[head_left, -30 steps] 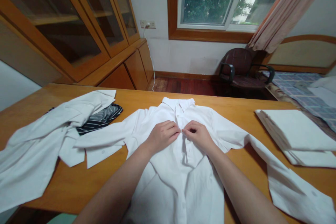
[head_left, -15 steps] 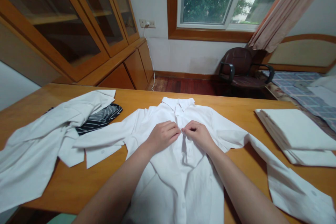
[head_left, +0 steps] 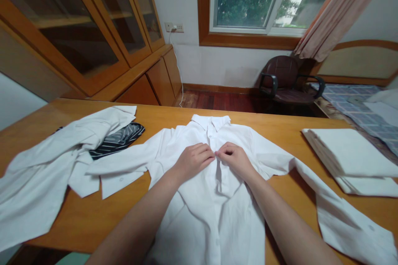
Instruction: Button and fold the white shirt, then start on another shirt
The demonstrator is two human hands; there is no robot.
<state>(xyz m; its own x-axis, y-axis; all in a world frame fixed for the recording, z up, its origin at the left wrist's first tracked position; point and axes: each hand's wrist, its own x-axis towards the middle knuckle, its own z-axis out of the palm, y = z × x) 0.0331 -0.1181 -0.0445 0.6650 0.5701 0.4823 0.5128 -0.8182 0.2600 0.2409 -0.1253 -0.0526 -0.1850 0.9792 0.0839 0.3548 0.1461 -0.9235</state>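
A white button-up shirt [head_left: 199, 223] lies front up on the wooden table, its collar [head_left: 211, 122] at the far edge and its sleeves spread to both sides. At the chest, my left hand [head_left: 196, 157] pinches the front placket, its fingers curled together. Close beside it, my right hand [head_left: 233, 157] grips the other side of the placket between thumb and forefinger. The fingertips of both hands nearly meet; any button between them is hidden. Below my hands the placket is raised in a small fold.
Another white garment [head_left: 46, 165] lies crumpled at the left, over a black striped cloth [head_left: 120, 138]. Folded white fabric [head_left: 357, 153] is stacked at the right of the table [head_left: 124, 219]. Beyond stand a glass-door cabinet [head_left: 124, 58], an office chair [head_left: 282, 78] and a bed [head_left: 357, 103].
Almost nothing differs. My hands keep their pinch on the placket, with only a very slight shift of the fingers; the shirt lies as before.
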